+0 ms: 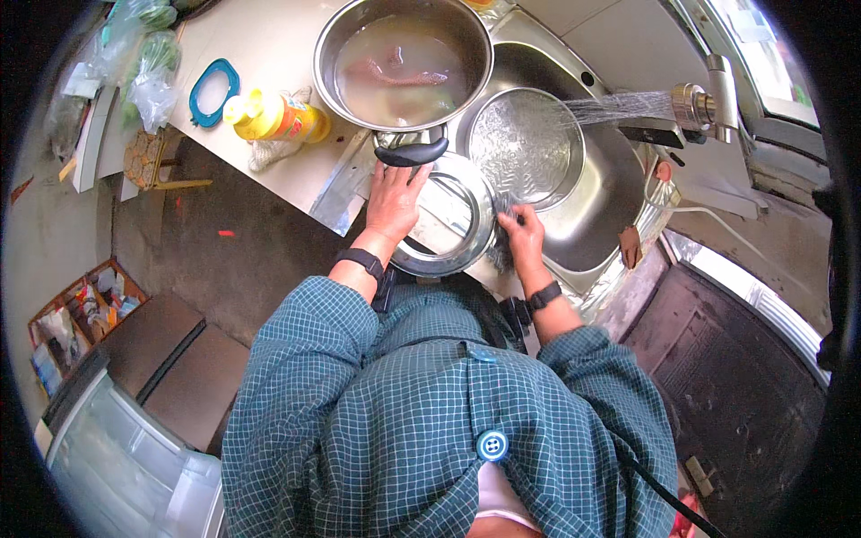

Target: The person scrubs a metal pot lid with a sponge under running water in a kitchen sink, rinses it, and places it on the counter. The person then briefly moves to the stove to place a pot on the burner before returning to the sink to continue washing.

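My left hand (pixel 393 205) lies on the left rim of a round glass lid with a metal edge (pixel 476 232), fingers pointing at the pot. My right hand (pixel 525 235) grips a dark, blurred scouring pad (pixel 501 245) against the lid's right edge. Just beyond the left hand stands a metal pot (pixel 323 70) with black-grip handle (pixel 412 153), holding cloudy liquid and reddish pieces. In the steel sink (pixel 609 202) at the right, a round metal pan (pixel 525 144) is full of water, with a spray from the faucet (pixel 696 107) running into it.
A yellow squeeze bottle (pixel 286 120) lies on a cloth (pixel 269 156) on the counter (pixel 202 50), near a blue-rimmed oval lid (pixel 215 93). Plastic bags of greens (pixel 155 74) are at the upper left. A cord (pixel 713 214) runs beside the sink, and a stool (pixel 144 159) stands left.
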{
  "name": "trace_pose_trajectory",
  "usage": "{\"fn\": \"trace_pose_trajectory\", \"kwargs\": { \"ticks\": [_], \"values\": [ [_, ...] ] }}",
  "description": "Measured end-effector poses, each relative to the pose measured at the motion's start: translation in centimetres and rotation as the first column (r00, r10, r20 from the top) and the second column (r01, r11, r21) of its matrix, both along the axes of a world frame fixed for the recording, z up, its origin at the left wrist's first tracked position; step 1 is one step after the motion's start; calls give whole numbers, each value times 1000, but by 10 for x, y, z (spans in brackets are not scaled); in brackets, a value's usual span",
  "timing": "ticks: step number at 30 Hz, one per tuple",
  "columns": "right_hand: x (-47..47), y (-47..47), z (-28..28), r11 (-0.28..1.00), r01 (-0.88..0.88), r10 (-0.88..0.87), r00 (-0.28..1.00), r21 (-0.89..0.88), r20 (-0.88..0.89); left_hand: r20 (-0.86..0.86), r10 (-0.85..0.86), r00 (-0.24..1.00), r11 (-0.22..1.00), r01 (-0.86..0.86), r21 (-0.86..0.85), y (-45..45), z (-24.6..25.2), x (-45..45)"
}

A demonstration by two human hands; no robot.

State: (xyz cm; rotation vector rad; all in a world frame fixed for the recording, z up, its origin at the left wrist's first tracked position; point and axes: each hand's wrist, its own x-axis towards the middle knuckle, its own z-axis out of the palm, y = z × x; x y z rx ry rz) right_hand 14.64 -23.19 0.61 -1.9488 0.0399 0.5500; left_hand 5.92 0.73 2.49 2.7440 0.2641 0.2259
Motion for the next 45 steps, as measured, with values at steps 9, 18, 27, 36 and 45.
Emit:
{"fn": "trace_pose_trajectory", "kwargs": {
  "ticks": [9,18,27,36,45],
  "values": [
    [37,39,-9,984,-129,128,992,126,10,98,34,995,998,-29,-56,0,2,7],
    [47,57,-14,982,-179,173,979,58,105,74,31,997,996,-25,-83,0,-1,6],
    [11,-6,3,997,-73,67,983,-25,-173,20,2,1000,998,0,-64,1,-2,3],
    [75,113,-21,858,-494,502,864,142,-25,53,-46,998,997,49,-55,-2,-3,0],
    [35,54,3,965,-259,262,961,49,-87,22,-119,993,991,120,-54,-2,0,-3]
  ]
}}
